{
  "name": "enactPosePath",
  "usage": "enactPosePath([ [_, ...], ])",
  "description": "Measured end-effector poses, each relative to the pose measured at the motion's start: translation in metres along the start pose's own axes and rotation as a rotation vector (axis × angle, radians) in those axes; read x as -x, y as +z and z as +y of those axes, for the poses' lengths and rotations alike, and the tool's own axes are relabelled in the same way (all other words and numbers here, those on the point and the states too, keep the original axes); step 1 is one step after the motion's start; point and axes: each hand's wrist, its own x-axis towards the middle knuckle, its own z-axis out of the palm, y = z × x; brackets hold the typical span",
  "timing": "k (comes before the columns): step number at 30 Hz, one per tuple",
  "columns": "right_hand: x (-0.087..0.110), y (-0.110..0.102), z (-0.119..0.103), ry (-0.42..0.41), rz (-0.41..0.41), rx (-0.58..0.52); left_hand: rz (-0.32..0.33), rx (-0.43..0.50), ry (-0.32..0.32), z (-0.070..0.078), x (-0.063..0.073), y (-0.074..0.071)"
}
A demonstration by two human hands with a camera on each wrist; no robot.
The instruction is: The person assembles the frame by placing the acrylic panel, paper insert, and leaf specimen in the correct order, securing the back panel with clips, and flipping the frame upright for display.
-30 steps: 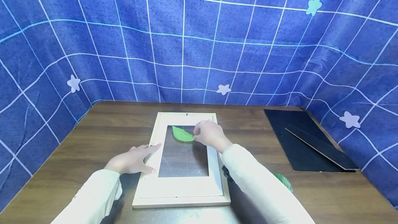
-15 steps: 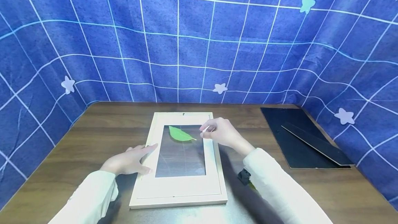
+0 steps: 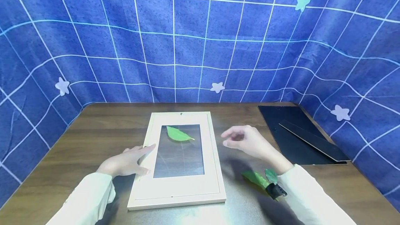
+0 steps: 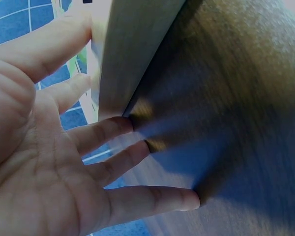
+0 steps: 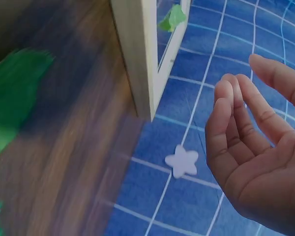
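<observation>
A cream picture frame (image 3: pixel 178 193) lies on the table, with a white mat border round a clear pane (image 3: pixel 179 157). On the upper part of the pane rests a light green leaf (image 3: pixel 178 134), its stem pointing right. My left hand (image 3: pixel 126 161) spreads at the frame's left side, thumb and index fingertip on the border; in the left wrist view its other fingertips (image 4: pixel 189 199) touch the tabletop. To the right of the frame, my right hand (image 3: pixel 250 142) hovers with loosely bent fingers and holds nothing. Below it lie more green leaves (image 3: pixel 255 179), partly hidden by the wrist camera.
At the back right of the wooden table (image 3: pixel 112 124) lies a black board (image 3: pixel 275 121), with a narrow black strip (image 3: pixel 314 141) across it. A blue curtain (image 3: pixel 193 44) with white grid lines and stars surrounds the back and sides.
My right hand has let go of the leaf on the pane and moved right, off the frame. More leaves on the table have come into view. My left hand stays on the frame.
</observation>
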Motion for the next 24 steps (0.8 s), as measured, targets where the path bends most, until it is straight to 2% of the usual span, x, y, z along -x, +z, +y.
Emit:
enactPosePath([
  [4, 0.02, -0.008, 0.008, 0.036, 0.015, -0.034, -0.001, 0.01, -0.021, -0.001, 0.001, 0.0],
  [11, 0.055, -0.02, 0.025, 0.084, 0.018, -0.012, 0.005, 0.019, 0.002, -0.002, 0.002, 0.0],
  [14, 0.069, -0.024, 0.033, 0.089, 0.014, -0.002, 0.008, 0.016, 0.013, -0.002, 0.002, -0.001],
  [20, 0.093, -0.026, 0.05, 0.083, 0.001, 0.0, -0.003, 0.029, -0.01, -0.003, 0.001, 0.0],
  [24, 0.109, -0.023, 0.061, 0.087, -0.021, -0.032, 0.003, 0.017, 0.007, -0.002, 0.0, 0.0],
])
